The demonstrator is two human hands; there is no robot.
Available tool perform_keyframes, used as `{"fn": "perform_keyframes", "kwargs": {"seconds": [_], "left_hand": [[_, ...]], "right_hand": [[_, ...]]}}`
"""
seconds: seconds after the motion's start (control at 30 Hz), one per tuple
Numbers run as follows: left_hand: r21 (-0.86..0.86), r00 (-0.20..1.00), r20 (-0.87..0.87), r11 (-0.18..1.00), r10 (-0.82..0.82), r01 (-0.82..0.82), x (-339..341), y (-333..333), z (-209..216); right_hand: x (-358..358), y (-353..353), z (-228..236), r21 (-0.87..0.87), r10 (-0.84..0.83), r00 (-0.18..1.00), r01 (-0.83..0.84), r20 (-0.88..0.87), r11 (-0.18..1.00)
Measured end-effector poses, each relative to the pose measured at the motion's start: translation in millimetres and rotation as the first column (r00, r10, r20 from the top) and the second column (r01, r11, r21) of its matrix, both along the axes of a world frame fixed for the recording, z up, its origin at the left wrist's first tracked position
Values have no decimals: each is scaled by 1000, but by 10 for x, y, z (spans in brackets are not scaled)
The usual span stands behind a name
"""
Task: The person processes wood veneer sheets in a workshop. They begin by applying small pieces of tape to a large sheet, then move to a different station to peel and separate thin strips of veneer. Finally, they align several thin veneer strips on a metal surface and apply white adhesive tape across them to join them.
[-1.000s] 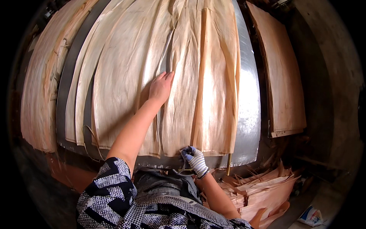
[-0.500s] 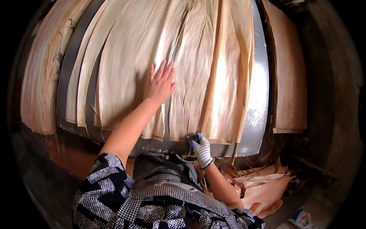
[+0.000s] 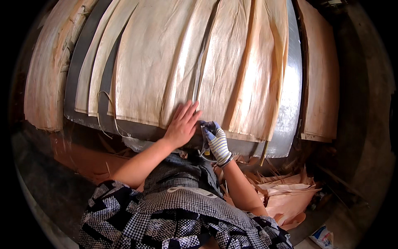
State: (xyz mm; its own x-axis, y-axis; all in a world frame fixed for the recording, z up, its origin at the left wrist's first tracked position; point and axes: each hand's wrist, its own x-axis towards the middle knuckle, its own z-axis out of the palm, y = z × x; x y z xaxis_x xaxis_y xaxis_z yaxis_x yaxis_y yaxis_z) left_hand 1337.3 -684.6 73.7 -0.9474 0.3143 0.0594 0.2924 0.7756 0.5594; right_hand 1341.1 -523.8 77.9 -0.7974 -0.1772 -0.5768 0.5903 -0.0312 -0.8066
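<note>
Head view: the left hand (image 3: 182,126) and the right hand (image 3: 216,143), 2 in all, were close together at the near edge of the wood veneer sheets (image 3: 143,79).
Left hand: bare, released, palm down; its fingers were extended and slightly parted, lying over the veneer beside a narrow lengthwise gap.
Right hand: in 1 striped knit glove (image 3: 219,147), fingers curled in at the veneer's near edge; something small and dark showed at the fingertips, but what it grasped could not be told.
Veneer sheets: spread lengthwise over 1 dark metal plate (image 3: 293,103); at least 4 pieces were visible, 2 of them narrow strips at the left; overlaps hid the exact count.
Veneer stacks: 2, with 1 left stack (image 3: 45,79) and 1 right stack (image 3: 323,79) flanking the plate.
Pale cord: 1 looped length (image 3: 108,97) hung over the plate's near edge, left of the hands.
Thin stick: 1 (image 3: 263,155), jutting past the plate's near edge at the right.
Torn veneer: 1 heap (image 3: 288,197) below the plate, right of the right forearm; its pieces could not be counted.
Apron: 1, checked (image 3: 166,207), over patterned clothing.
Bag: 1, white and blue (image 3: 322,237), at the lower right.
</note>
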Motion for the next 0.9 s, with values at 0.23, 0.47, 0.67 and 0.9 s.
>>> {"fn": "perform_keyframes", "kwargs": {"seconds": [0.23,0.47,0.67,0.9], "left_hand": [[35,998,10,998,58,-59,565,-13,-82],[-28,998,-10,998,58,-59,797,-88,-62],[-250,995,-96,967,24,-47,784,-119,-67],[-131,999,-13,990,50,-51,758,-87,-13]], "right_hand": [[280,15,-141,417,380,860,-224,-341,881],[437,-25,-234,206,143,940,-80,-311,975],[479,-65,-121,81,6,975,12,-223,997],[309,3,-45,302,178,971,-123,-162,945]]}}
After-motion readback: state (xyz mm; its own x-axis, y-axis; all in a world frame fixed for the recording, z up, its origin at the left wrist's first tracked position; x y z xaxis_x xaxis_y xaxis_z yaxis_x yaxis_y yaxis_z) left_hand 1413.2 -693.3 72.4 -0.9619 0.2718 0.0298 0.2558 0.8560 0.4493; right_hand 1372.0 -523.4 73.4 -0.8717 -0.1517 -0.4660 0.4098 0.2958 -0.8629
